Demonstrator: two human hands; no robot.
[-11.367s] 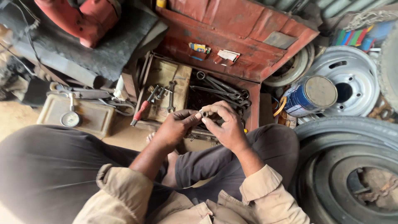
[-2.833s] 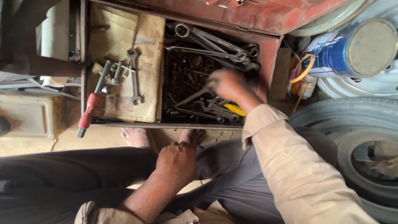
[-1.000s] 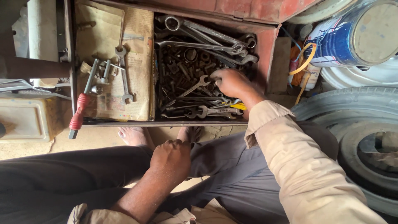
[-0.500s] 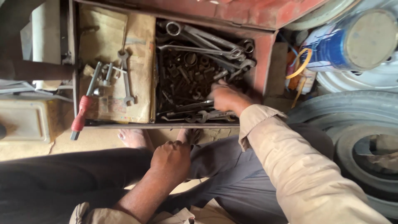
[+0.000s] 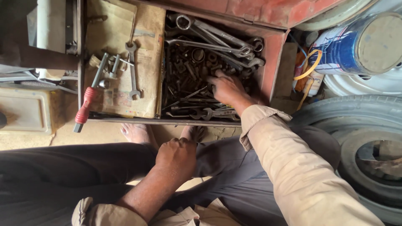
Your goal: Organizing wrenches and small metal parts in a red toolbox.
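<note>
The right hand (image 5: 226, 90) is spread, fingers apart, among the loose nuts and bolts (image 5: 188, 71) in the toolbox (image 5: 274, 54); nothing is gripped yet. The left hand (image 5: 178, 152) rests closed on the lap.

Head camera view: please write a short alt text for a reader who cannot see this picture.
Seen from above, a seated person's right hand reaches into a red metal toolbox, over its dark heap of spanners and bolts. The left hand rests closed on the lap. A red-handled tool lies on newspaper in the left compartment.
</note>
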